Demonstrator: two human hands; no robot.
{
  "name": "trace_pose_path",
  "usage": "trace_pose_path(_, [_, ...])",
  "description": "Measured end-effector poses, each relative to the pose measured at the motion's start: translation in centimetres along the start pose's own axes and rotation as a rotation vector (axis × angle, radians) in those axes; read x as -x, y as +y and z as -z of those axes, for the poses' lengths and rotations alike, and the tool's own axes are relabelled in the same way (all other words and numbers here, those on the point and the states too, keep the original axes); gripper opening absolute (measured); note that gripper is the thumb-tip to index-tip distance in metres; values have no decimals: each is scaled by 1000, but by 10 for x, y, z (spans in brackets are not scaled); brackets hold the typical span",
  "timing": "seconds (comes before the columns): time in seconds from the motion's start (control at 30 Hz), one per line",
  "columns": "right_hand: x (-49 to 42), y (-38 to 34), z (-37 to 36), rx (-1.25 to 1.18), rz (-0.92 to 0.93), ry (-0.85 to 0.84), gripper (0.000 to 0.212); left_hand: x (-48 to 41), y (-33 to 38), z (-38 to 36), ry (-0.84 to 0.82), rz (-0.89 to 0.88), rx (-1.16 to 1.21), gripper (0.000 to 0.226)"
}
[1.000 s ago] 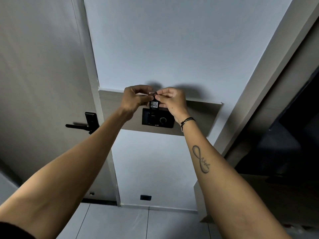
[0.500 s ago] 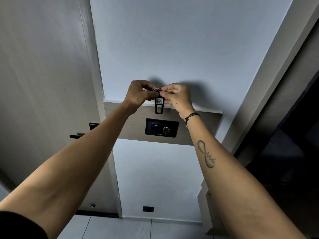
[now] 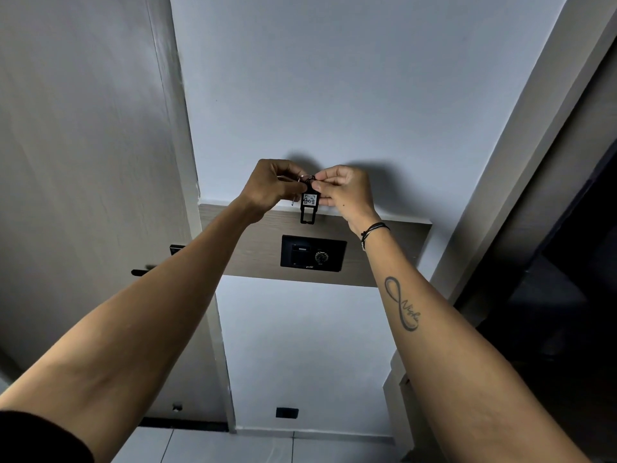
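A black key tag (image 3: 309, 208) with a white label reading 407 hangs from a small metal ring (image 3: 305, 177). My left hand (image 3: 272, 187) pinches the ring from the left, and a thin key tip pokes out below its fingers. From the right, my right hand (image 3: 344, 190) pinches the ring and the top of the tag. Both hands are raised in front of the white wall, just above a wooden wall panel (image 3: 384, 252). Below the tag, set into that panel, is a black switch plate (image 3: 312, 257) with a slot and a round dial.
A grey door (image 3: 83, 195) with a black lever handle (image 3: 143, 271) stands at the left. A dark opening with a pale frame (image 3: 521, 128) lies at the right. A black socket (image 3: 287, 412) sits low on the wall above the tiled floor (image 3: 233, 446).
Both hands have lifted the key tag from in front of the switch plate to above the wooden panel. The plate's slot and dial are now uncovered.
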State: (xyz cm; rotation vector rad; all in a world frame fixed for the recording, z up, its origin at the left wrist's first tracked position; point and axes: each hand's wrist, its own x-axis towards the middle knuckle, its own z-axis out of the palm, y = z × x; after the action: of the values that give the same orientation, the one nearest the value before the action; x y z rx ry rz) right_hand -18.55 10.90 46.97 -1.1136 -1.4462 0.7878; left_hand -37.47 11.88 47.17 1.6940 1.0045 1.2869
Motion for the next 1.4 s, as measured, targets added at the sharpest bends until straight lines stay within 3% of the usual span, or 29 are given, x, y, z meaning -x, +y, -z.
trace_pose_path(0.3, [-2, 2, -6, -9, 17, 19, 12, -3, -4, 3, -22, -58, -91, 12])
trace_pose_path(1.4, [25, 82, -23, 181, -2, 29, 18, 33, -66, -20, 122, 50, -377, 15])
